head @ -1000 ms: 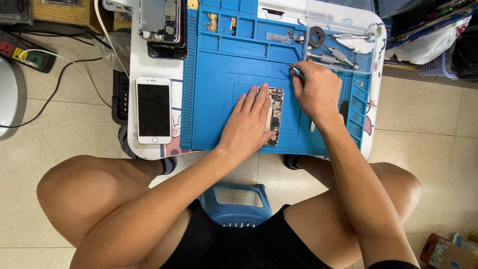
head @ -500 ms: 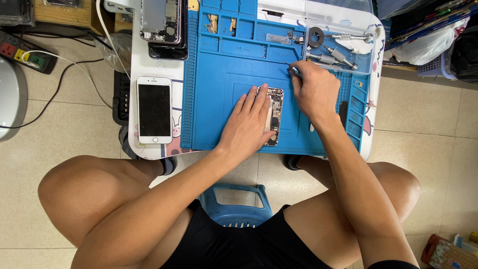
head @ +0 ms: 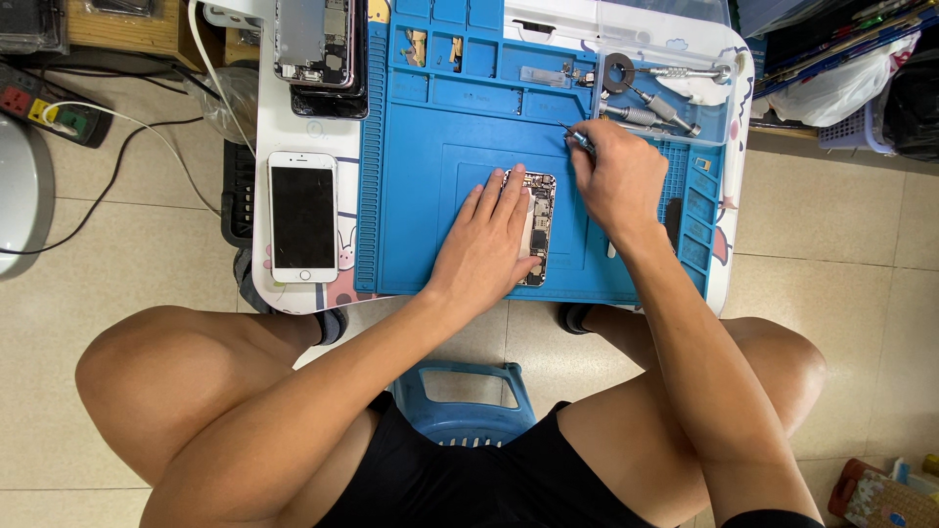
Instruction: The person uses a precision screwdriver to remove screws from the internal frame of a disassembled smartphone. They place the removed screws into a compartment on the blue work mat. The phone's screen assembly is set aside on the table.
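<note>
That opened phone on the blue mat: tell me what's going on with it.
A seated person works at a small white table covered by a blue silicone repair mat. The left hand lies flat on the opened phone with exposed circuitry, pinning it down. The right hand grips a thin metal-tipped tool just beyond the phone's upper right corner. A white smartphone with a dark screen lies beside the mat.

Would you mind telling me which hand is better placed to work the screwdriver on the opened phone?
Probably the right hand: it already grips the screwdriver just above the opened phone, while the left hand lies flat on it, steadying it.
</note>
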